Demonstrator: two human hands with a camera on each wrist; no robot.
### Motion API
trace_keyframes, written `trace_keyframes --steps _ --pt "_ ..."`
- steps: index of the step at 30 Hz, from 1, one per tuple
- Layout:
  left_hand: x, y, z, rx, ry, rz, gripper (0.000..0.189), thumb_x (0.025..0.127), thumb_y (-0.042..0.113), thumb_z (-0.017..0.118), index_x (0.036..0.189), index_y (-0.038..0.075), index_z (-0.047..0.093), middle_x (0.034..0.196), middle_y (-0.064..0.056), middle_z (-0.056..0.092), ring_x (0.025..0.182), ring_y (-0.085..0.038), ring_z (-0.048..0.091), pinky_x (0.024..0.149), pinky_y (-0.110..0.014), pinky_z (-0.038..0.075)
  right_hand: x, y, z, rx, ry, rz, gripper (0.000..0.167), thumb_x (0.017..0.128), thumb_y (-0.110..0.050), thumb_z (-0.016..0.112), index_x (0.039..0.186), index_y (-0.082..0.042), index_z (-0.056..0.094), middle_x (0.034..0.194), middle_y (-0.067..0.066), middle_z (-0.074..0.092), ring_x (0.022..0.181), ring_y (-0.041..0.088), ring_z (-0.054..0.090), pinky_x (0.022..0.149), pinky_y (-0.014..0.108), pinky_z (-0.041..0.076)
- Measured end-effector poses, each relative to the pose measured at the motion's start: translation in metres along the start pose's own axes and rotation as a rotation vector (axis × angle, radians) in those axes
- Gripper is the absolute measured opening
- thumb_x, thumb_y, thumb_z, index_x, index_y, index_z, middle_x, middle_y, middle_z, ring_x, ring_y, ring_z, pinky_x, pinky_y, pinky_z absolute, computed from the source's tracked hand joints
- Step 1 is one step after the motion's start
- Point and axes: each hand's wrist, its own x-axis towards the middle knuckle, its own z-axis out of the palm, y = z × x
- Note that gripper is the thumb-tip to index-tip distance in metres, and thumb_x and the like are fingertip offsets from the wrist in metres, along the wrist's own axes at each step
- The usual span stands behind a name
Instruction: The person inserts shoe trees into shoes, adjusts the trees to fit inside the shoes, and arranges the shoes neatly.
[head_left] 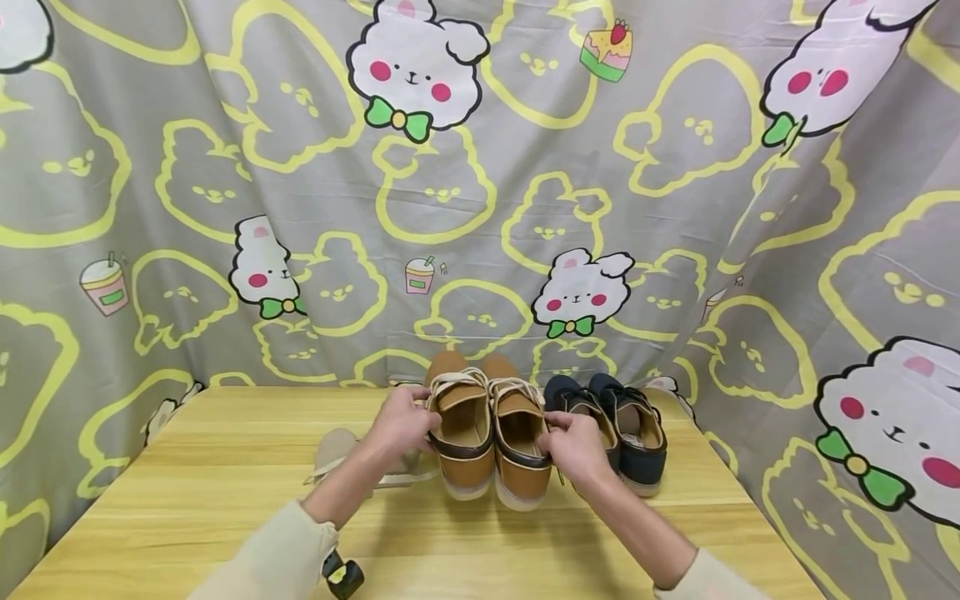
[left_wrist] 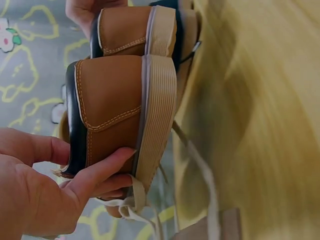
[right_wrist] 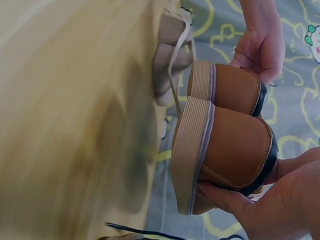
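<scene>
Two tan-brown lace-up shoes stand side by side in the head view, heels towards me: a left shoe (head_left: pixel 465 471) and a right shoe (head_left: pixel 522 482). My left hand (head_left: pixel 402 427) grips the left shoe by its outer side, thumb inside the opening and fingers along the side. With thumb and fingers, my right hand (head_left: pixel 579 446) pinches the outer collar of the right shoe. Both wrist views show the pale ribbed soles (left_wrist: pixel 157 105) held over the wooden table, with shadows below. A cream lace (left_wrist: pixel 202 170) dangles towards the table.
A pair of navy lace-up shoes (head_left: pixel 643 462) stands on the table (head_left: pixel 450 558) just right of the brown pair. Beige shoes (head_left: pixel 336 450) with pale laces lie at the left, partly hidden by my left arm. A patterned curtain (head_left: pixel 480 208) hangs behind the table.
</scene>
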Motion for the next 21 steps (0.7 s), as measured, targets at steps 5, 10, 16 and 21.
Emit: trace_keyframes --steps 5,10,16,21 --pt "0.002 -0.018 0.006 0.034 0.008 -0.017 0.069 0.079 -0.012 0.052 0.147 -0.011 0.043 0.121 -0.038 0.065 0.076 -0.034 0.074 0.062 -0.042 0.062 0.002 0.018 0.005 -0.009 -0.006 0.011 0.061 0.07 0.009 0.055 0.131 0.01 0.063 0.092 0.018 0.07 0.051 0.014 0.027 0.052 0.03 0.029" --pt "0.003 -0.034 0.011 0.051 0.016 -0.005 0.069 0.076 -0.013 0.052 0.145 -0.014 0.045 0.123 -0.039 0.063 0.075 -0.035 0.074 0.059 -0.041 0.062 0.003 0.032 0.01 -0.084 0.011 0.001 0.057 0.069 0.007 0.056 0.125 0.009 0.067 0.107 0.021 0.07 0.061 0.018 0.038 0.058 0.031 0.032" --pt "0.004 -0.046 0.014 0.08 0.001 -0.011 0.07 0.074 -0.013 0.05 0.144 -0.016 0.045 0.116 -0.039 0.065 0.07 -0.034 0.074 0.056 -0.04 0.061 0.004 0.041 0.013 -0.161 0.025 -0.018 0.054 0.067 0.005 0.059 0.119 0.008 0.071 0.11 0.022 0.073 0.08 0.023 0.054 0.063 0.029 0.04" --pt "0.007 -0.049 0.015 0.084 0.001 -0.019 0.072 0.072 -0.013 0.049 0.144 -0.015 0.045 0.118 -0.04 0.064 0.071 -0.035 0.074 0.056 -0.041 0.061 0.006 0.043 0.013 -0.159 0.025 -0.024 0.053 0.068 0.005 0.059 0.12 0.009 0.07 0.11 0.022 0.073 0.08 0.023 0.055 0.064 0.028 0.041"
